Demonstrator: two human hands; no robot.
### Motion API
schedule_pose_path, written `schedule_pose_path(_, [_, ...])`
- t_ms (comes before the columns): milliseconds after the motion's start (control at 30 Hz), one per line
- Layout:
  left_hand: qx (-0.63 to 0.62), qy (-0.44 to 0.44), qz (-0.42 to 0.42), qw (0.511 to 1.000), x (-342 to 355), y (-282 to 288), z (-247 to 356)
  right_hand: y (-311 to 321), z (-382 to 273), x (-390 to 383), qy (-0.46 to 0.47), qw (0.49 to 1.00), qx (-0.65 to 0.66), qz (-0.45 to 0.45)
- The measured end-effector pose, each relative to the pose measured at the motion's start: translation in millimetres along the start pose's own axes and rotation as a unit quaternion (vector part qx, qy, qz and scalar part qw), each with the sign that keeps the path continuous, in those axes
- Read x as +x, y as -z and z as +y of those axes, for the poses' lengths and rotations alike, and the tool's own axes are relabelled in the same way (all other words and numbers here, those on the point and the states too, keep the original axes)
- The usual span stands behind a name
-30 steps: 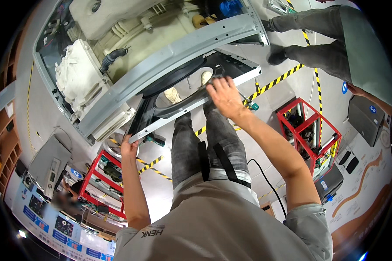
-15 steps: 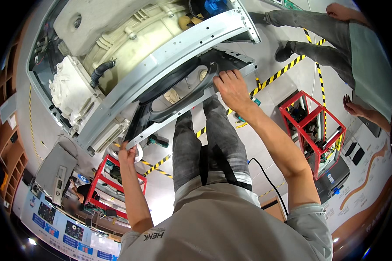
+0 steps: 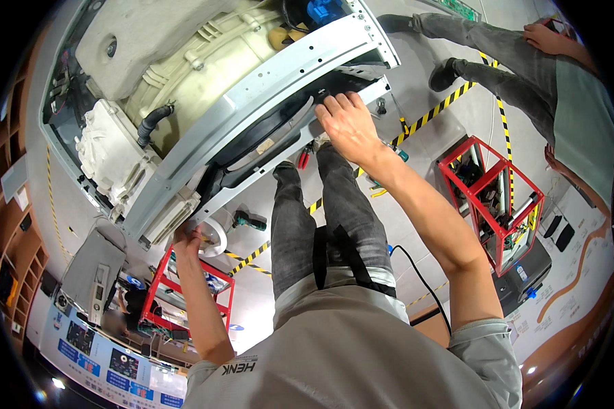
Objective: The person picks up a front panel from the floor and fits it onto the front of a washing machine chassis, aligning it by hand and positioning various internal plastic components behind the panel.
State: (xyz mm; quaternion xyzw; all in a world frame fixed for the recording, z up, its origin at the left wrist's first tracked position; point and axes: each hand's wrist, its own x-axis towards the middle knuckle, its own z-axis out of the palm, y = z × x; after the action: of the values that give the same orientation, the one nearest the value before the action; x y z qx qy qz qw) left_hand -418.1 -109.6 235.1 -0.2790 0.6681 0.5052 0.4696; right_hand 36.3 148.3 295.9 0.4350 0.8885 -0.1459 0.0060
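Observation:
A washing machine (image 3: 235,99) with its top off stands ahead of me, its pale tub and the black hose (image 3: 155,123) exposed. Against its front I hold a grey front panel (image 3: 252,178) with a large round opening, seen edge-on from above. My right hand (image 3: 348,129) has its fingers curled over the panel's upper edge near the right end. At the left end, my left hand (image 3: 187,240) is closed at the panel's corner, its fingertips partly hidden. The panel's outer face and lower part are out of sight.
On the floor lie a white ring (image 3: 213,238), a green and black cordless drill (image 3: 250,221) and red-handled pliers (image 3: 303,159). Red-framed tool carts (image 3: 490,178) stand right and lower left. Another person's legs (image 3: 471,41) are at the upper right. Yellow-black tape marks the floor.
The panel has moved up closer to the machine's front, and its opening looks narrower. My right hand has shifted up and left with it; my left hand has moved slightly left.

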Motion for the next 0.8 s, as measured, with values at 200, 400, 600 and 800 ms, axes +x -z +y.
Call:
schedule_pose_path(200, [0.032, 0.004, -0.056, 0.998, 2.2, -3.3, 9.5, -2.2, -1.8, 9.3, 0.015, 1.0, -0.007, -0.002])
schedule_pose_path(400, [-0.041, 0.026, -0.038, 0.998, -13.9, -20.3, 11.3, -10.4, 0.5, 10.9, 0.022, 0.999, -0.011, 0.039])
schedule_pose_path(600, [-0.004, -0.005, 0.0, 1.0, -14.2, -30.1, 3.6, -10.0, 5.4, 14.7, 0.035, 0.997, -0.01, 0.075])
schedule_pose_path(800, [-0.022, -0.007, -0.026, 0.999, -10.5, -26.9, 3.5, -5.6, 4.4, 19.7, 0.043, 0.999, -0.021, 0.02])
